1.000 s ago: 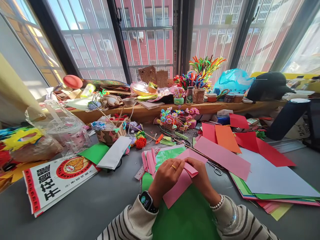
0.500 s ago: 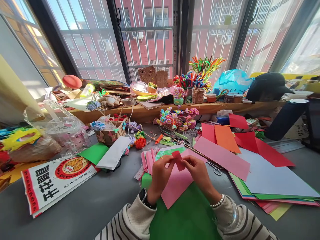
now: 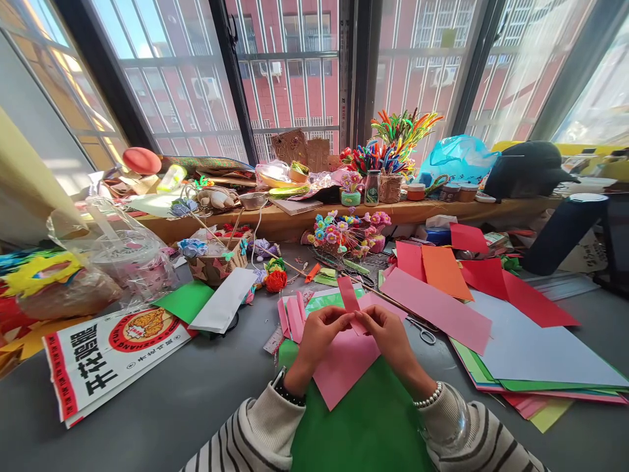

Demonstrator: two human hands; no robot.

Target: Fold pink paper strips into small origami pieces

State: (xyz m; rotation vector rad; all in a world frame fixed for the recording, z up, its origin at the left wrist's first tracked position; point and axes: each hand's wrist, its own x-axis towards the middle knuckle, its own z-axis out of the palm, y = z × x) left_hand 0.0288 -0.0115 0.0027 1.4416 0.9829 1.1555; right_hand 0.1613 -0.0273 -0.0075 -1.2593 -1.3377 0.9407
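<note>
A narrow red paper strip [image 3: 348, 294] stands up between my hands, its lower end pinched by both. My left hand [image 3: 322, 333] has thumb and fingers closed on its left side, and my right hand [image 3: 386, 331] grips it from the right. The fingers hide part of the strip's lower end. Under the hands a pink paper sheet [image 3: 344, 373] lies on a green sheet [image 3: 363, 426]. Folded pink strips [image 3: 293, 317] are just left of my left hand. Scissors [image 3: 425, 335] rest to the right of my right hand.
At the right is a paper stack [image 3: 550, 347], with red, orange and pink sheets behind it. A printed paper bag [image 3: 118, 357] and a white folded paper [image 3: 223, 301] lie left. Farther back are a basket [image 3: 216, 265], felt flowers [image 3: 339, 233] and a dark bottle [image 3: 565, 233].
The red strip now reaches farther up above the fingers and looks longer than before. Both hands have shifted their grip to its lower end, with the fingertips closer together.
</note>
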